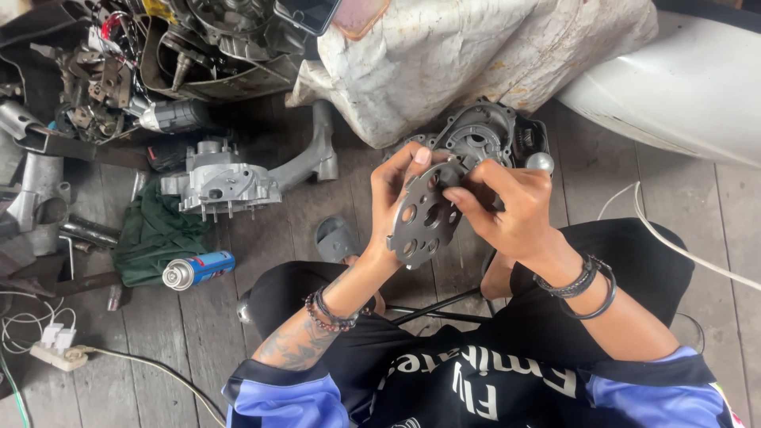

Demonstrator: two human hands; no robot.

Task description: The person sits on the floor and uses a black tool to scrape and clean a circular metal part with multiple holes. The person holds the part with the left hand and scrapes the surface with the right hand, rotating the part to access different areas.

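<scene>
Left hand: fingers curled round the left rim of a round perforated metal plate, thumb lying over its upper edge; the grip is closed on the plate.
Right hand: fingertips pinched narrow on the plate's upper right edge, thumb behind it; also closed on the plate.
Plate's place: held in the air between both hands, above the person's lap, not resting on the floor.
Plate's lie: flat face turned toward the camera, tilted, its upper edge leaning right; being round, it has no clear long axis.
Nearer hand: both touch it; the left carries more of the rim.
Just beyond the fingers: a grey engine casing on the plank floor, behind the plate, apart from it.
Farther left: a second casing, a green cloth, a blue spray can.
Count: one plate, two casings, one can, one cloth.
</scene>
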